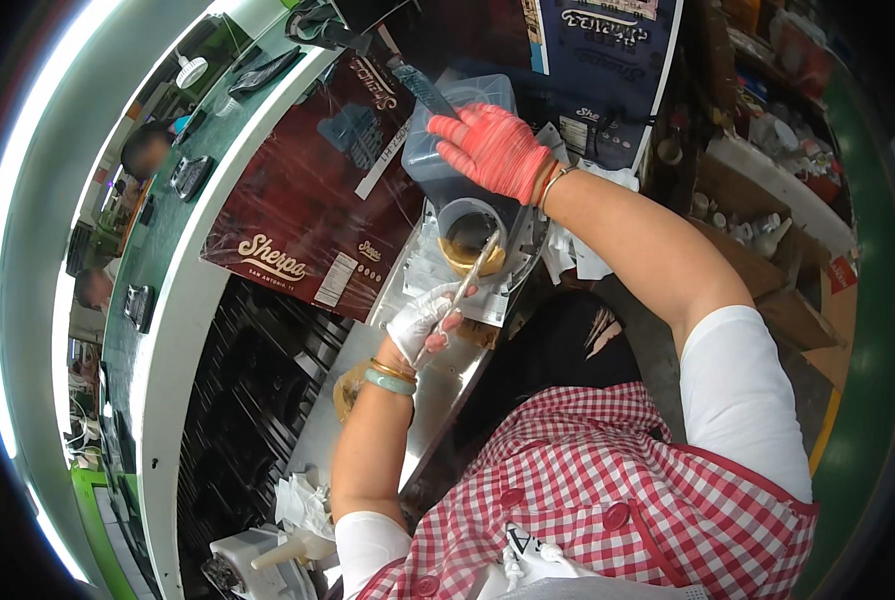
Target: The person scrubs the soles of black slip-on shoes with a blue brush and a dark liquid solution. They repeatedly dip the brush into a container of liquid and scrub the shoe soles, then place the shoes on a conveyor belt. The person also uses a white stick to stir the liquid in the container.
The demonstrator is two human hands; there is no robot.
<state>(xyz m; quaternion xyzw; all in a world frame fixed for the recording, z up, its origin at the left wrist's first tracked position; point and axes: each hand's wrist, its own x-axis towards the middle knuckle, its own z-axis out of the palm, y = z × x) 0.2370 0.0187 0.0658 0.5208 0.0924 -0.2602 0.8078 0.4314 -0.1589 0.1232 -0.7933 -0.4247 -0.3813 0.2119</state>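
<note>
My left hand [423, 325], in a white glove with bare fingertips, is closed round a thin pale stick [475, 275]. The stick's far end reaches into a round grey-rimmed cup [471, 212] with amber stuff at its near side. Just beyond the cup, my right hand [490, 150] in a pink-red glove grips a large translucent plastic container [428, 165], fingers laid over its upper part. A blue-grey bar [423, 92] sticks out past these fingers; whether the hand holds it too I cannot tell. The container's underside is hidden.
White papers [418, 262] lie round the cup on a metal bench [438, 395]. Left of it stand a dark red box [303, 215] and stacked black parts [243, 400]. A blue box [608, 80] stands behind; a cardboard box of bottles [743, 215] is at right.
</note>
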